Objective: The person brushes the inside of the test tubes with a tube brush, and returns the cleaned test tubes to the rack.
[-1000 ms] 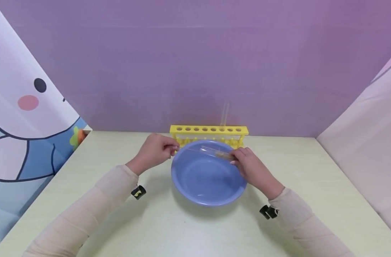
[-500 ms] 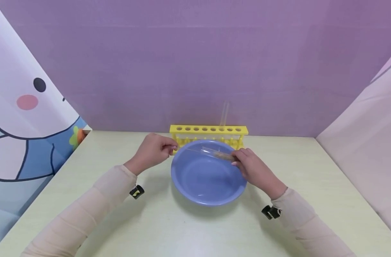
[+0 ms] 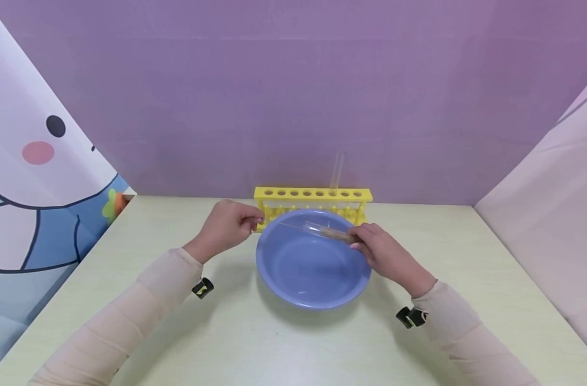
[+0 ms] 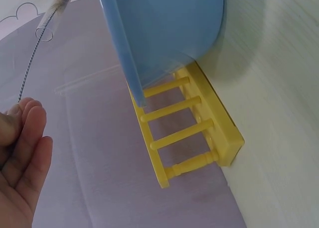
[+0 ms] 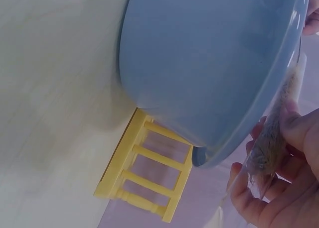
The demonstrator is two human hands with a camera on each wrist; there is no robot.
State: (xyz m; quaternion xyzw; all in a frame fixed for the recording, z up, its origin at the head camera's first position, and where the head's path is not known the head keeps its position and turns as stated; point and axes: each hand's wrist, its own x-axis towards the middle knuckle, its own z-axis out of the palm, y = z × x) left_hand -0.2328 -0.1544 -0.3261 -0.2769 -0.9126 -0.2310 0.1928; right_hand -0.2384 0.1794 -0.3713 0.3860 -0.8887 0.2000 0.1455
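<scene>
My left hand (image 3: 225,224) pinches the thin twisted wire handle (image 4: 31,61) of a test tube brush. The brush's bristles (image 5: 271,138) sit inside a clear glass test tube (image 3: 317,229), the wire passing out through its mouth. My right hand (image 3: 384,256) grips that tube near its closed end, with thumb and fingers around the glass. The tube lies tilted above the back part of a blue basin (image 3: 312,268), its mouth toward my left hand. In the right wrist view, the bristles reach down near the tube's bottom.
Behind the basin stands a yellow test tube rack (image 3: 300,194), partly hidden by its rim. Another clear test tube (image 3: 337,172) stands in a rack hole right of the middle. A purple backdrop (image 3: 293,96) rises at the table's back edge.
Both hands have shifted slightly apart, the left one leftward and the right one rightward with the test tube. The basin and rack stay where they were.
</scene>
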